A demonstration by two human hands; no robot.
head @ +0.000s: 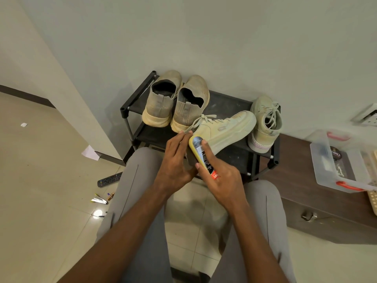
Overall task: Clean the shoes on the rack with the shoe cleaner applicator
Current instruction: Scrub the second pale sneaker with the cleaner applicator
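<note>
We find the applicator [201, 155] held upright-tilted in the right hand [221, 176], fingers [204, 145] curled around it, its long axis pointing up-left at the sneaker [222, 130] lying just beyond on the rack [267, 160]. The left hand [175, 160], fingers straight and together, touches the applicator's dark side.

4 shoes [221, 129], 1 rack [130, 105], 1 applicator [201, 154], 2 hands [175, 162].
</note>
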